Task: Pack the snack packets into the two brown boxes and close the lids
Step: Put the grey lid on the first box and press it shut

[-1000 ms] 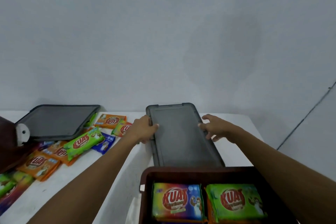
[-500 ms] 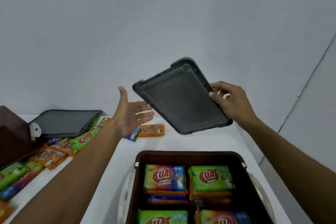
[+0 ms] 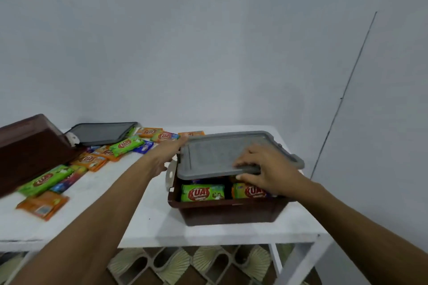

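Second brown box (image 3: 30, 150), spare lid (image 3: 102, 133), loose snack packets (image 3: 90, 159): nine o'clock on the surface (image 3: 150, 215).
Left hand (image 3: 165, 157): at the nine o'clock edge of the grey lid (image 3: 217, 152); we could not tell its grip.
Right hand (image 3: 266, 171): fingers (image 3: 245, 162) pinched the six o'clock edge, with the lid tilted over the filled brown box (image 3: 229, 211).
We judged the lid light and stiff, best held by its rims.

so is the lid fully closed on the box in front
No, the grey lid sits tilted over the brown box, its near edge pinched by the right hand, with snack packets showing underneath.
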A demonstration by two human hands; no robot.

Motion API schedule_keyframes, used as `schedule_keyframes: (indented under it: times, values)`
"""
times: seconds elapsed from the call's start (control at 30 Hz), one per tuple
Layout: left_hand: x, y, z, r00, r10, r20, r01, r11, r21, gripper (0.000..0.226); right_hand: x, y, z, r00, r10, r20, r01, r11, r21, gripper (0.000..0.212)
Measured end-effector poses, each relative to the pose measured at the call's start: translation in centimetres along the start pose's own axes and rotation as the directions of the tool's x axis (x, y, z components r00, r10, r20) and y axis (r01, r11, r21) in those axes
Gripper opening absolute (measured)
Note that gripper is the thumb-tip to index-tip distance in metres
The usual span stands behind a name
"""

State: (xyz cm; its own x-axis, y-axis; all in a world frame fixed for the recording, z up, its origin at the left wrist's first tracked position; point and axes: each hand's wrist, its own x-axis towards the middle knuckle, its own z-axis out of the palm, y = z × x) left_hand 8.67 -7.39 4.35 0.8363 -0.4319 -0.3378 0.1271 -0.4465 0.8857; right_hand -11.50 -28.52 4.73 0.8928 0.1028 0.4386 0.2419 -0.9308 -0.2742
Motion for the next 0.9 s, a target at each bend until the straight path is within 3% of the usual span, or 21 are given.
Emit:
schedule_keyframes:
  times: [0.1, 0.17, 0.27, 0.33, 0.4, 0.47, 0.5, 0.57, 0.63, 0.7, 0.83, 0.9]
  values:
    - [-0.9, -0.5, 1.0, 0.994, 0.072, 0.079, -0.077, 0.995, 0.055, 0.068, -0.8, -0.9, 1.7, 0.992, 0.047, 0.116, -0.050, 0.998, 0.029, 0.031]
    - [-1.2, -0.9, 1.7, 0.987, 0.150, 0.061, -0.157, 0.979, 0.132, 0.066, -0.8, -1.3, 2.2, 0.991, 0.060, 0.118, -0.071, 0.994, 0.084, 0.027]
    - [-1.3, -1.8, 2.4, 0.967, 0.256, 0.009, -0.247, 0.924, 0.293, 0.057, -0.7, -0.4, 2.1, 0.969, 0.176, -0.174, -0.190, 0.979, -0.069, 0.024]
    - [-1.3, -2.3, 2.6, 0.966, 0.257, -0.034, -0.215, 0.867, 0.449, 0.067, -0.9, 1.2, 1.4, 0.876, 0.397, -0.272, -0.464, 0.846, -0.261, 0.032]
    - [-1.4, -2.7, 2.8, 0.965, 0.250, -0.077, -0.162, 0.802, 0.575, 0.075, -1.5, 3.1, 1.0, 0.729, 0.667, -0.153, -0.670, 0.651, -0.357, 0.056]
    - [-1.6, -2.7, 3.0, 0.962, 0.259, -0.091, -0.150, 0.773, 0.616, 0.070, -1.9, 4.5, 0.9, 0.617, 0.787, 0.000, -0.754, 0.592, -0.285, 0.067]
    - [-1.6, -2.6, 3.1, 0.961, 0.262, -0.086, -0.160, 0.782, 0.603, 0.067, -2.0, 5.0, 0.9, 0.602, 0.797, 0.049, -0.770, 0.596, -0.227, 0.067]
    - [-2.0, -2.4, 3.2, 0.960, 0.270, -0.078, -0.196, 0.840, 0.506, 0.059, -1.8, 5.4, 1.0, 0.615, 0.787, 0.055, -0.769, 0.614, -0.178, 0.064]
    - [-2.3, -2.3, 3.0, 0.954, 0.285, -0.091, -0.251, 0.928, 0.274, 0.045, -1.8, 5.5, 0.8, 0.645, 0.764, 0.017, -0.747, 0.635, -0.198, 0.061]
    - [-2.8, -2.1, 2.7, 0.945, 0.297, -0.135, -0.281, 0.952, 0.124, 0.034, -1.9, 5.4, 0.8, 0.678, 0.735, 0.001, -0.718, 0.662, -0.213, 0.059]
    - [-3.0, -2.7, 2.9, 0.940, 0.308, -0.144, -0.245, 0.907, 0.343, 0.045, -2.3, 5.2, 1.2, 0.664, 0.748, -0.004, -0.742, 0.658, -0.128, 0.065]
    - [-3.0, -3.3, 3.3, 0.933, 0.318, -0.168, -0.242, 0.901, 0.361, 0.046, -2.4, 5.1, 1.4, 0.644, 0.765, 0.020, -0.762, 0.644, -0.066, 0.068]
